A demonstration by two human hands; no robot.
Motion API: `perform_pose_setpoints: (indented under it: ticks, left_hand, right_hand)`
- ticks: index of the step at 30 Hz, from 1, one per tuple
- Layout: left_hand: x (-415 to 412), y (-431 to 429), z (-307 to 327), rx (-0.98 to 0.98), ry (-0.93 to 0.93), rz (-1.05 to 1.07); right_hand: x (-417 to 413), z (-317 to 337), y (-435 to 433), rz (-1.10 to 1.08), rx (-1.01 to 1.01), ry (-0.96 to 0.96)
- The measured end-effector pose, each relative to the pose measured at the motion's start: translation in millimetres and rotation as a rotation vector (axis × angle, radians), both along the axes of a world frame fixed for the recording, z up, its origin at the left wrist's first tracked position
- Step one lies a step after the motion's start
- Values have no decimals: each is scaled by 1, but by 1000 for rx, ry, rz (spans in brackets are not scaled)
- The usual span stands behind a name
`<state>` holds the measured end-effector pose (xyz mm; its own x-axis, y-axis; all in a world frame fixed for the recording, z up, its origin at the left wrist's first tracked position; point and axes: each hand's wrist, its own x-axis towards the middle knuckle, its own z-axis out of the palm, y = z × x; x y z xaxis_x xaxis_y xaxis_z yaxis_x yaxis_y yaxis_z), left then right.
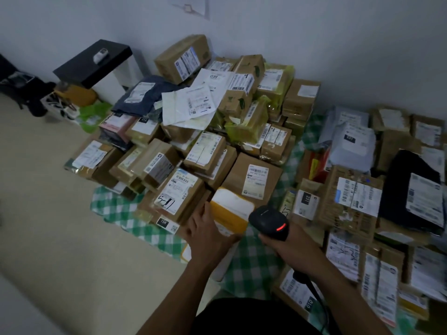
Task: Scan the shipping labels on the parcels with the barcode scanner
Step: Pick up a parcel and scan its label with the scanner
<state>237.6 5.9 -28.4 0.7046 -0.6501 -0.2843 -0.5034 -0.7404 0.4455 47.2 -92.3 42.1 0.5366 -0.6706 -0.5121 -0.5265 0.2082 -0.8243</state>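
Observation:
My right hand (284,243) grips a black barcode scanner (269,221) with a red light lit on its top; its cable runs back toward my body. The scanner's head points at a yellow parcel (231,210) with a white label, lying on the green checked cloth in front of me. My left hand (205,234) holds the near left side of that yellow parcel, thumb on its left edge. A large heap of brown cardboard parcels (200,131) with white shipping labels rises behind it.
A second spread of parcels and grey mailer bags (362,180) covers the floor to the right. A green checked cloth (116,209) lies under the piles. A black-topped white stand (94,61) and dark bags stand against the far left wall. Bare beige floor lies at the left.

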Motion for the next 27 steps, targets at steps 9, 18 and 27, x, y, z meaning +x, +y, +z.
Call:
perform_pose_setpoints:
  ticks: [9,18,27]
  left_hand:
    - [32,26,-12,-113,397,-162]
    - [36,42,-24,-108,837,-161]
    - [35,42,-51,-79,730,-273]
  right_hand:
    - [0,-14,8,18,37,81]
    - [2,-25,11,72,75,104]
    - [-1,-27,16,81,172,124]
